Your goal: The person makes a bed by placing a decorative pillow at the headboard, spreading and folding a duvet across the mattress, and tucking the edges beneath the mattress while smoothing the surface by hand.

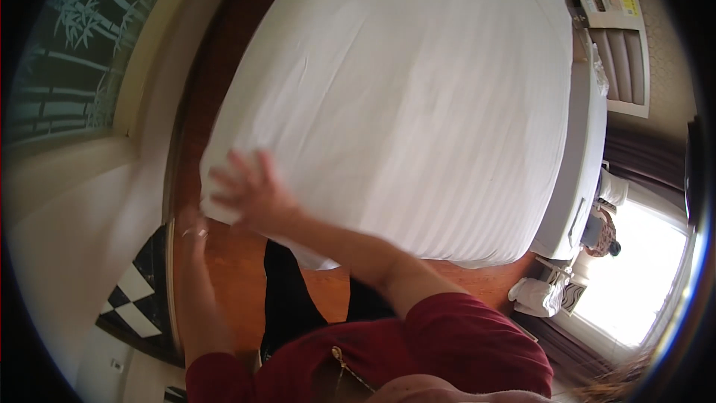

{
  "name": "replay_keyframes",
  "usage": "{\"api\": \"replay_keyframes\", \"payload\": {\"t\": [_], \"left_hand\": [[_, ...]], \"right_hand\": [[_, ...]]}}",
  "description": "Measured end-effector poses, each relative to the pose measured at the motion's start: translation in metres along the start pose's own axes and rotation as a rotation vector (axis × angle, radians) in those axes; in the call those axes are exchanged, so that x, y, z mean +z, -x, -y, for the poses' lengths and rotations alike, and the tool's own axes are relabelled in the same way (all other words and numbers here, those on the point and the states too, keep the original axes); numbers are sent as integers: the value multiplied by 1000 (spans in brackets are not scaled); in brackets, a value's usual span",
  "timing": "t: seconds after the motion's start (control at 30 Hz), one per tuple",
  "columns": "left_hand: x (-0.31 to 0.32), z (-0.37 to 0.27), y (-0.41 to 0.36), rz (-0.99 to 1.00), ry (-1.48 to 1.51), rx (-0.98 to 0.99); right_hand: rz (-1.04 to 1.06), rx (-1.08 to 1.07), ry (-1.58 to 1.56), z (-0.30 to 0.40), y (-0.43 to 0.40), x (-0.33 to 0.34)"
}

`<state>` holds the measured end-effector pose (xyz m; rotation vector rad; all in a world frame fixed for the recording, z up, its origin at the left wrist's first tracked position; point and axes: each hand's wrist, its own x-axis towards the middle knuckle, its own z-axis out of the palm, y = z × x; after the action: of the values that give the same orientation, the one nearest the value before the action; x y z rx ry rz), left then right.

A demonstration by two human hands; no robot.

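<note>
A white striped sheet (391, 112) covers the mattress of the bed before me, smooth over most of its top with a few faint creases towards the left. Over the sheet's near left corner is my right hand (251, 190), blurred, its fingers spread and nothing held in them. Whether the palm touches the cloth cannot be made out. My left hand (193, 217) is low beside that same corner, with a band on the wrist. Blur hides its fingers, so any grip on the sheet's edge is unclear.
Reddish wood floor (224, 274) runs around the bed. A wall with a bamboo-patterned glass panel (84, 50) stands close on the left, near black-and-white tiles (134, 302). To the right are a second bed (579, 151), a person (601, 234) by the bright window, and a chair holding white linen (537, 295).
</note>
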<state>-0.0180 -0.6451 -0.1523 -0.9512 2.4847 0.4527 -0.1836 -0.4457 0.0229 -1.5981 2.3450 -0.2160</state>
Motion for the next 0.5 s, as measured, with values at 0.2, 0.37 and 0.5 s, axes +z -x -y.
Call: {"api": "replay_keyframes", "payload": {"t": [0.2,0.37,0.5], "left_hand": [[-27,69,-11,-82,-254,184],[-30,26,-11,-202,-62,279],[-46,107,-13,234,-327,-183]], "right_hand": [[-207,-195,-495,25,-6,-15],[-1117,803,-614,-189,56,-54],[-295,548,126,-72,-7,-3]]}}
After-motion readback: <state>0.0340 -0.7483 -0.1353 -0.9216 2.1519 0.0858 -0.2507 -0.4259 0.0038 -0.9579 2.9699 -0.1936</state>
